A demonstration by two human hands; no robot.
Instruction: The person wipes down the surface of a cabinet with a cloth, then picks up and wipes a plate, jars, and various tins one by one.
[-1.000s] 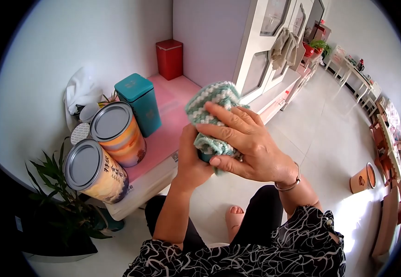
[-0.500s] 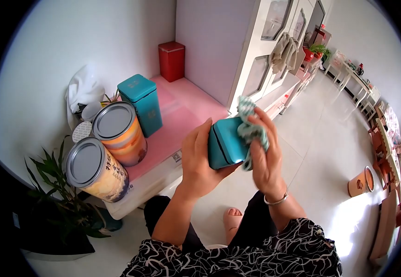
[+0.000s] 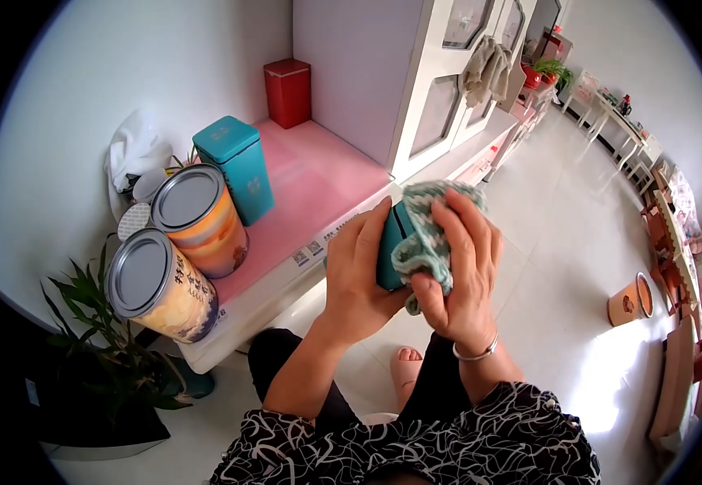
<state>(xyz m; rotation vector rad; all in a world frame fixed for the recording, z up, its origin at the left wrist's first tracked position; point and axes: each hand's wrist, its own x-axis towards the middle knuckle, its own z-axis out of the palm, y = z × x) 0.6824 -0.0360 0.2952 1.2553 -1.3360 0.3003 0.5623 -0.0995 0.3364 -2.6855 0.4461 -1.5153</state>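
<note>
My left hand (image 3: 360, 271) is wrapped round a teal tin (image 3: 390, 250), tilted in front of my body past the shelf's edge. Bunched in my right hand (image 3: 465, 267) is a green and white knitted cloth (image 3: 425, 230), pressed against the tin's lid end and covering much of it. To the left, a second teal tin (image 3: 242, 171) stands upright on the pink shelf top (image 3: 318, 174), beside an orange can (image 3: 205, 226) and a cream can with dark writing (image 3: 165, 287). A red box (image 3: 288, 93) stands in the back corner.
A white bag (image 3: 137, 149) and small containers lie behind the cans. A leafy plant (image 3: 96, 323) grows at the lower left. White cabinet doors (image 3: 440, 97) with a hanging cloth (image 3: 488, 71) rise behind. An orange-brown bucket (image 3: 627, 301) stands on the floor at the right.
The tin's lid, uncovered half a second ago, is now mostly under the cloth. My right hand has spread the cloth over it, and the view has shifted slightly.
</note>
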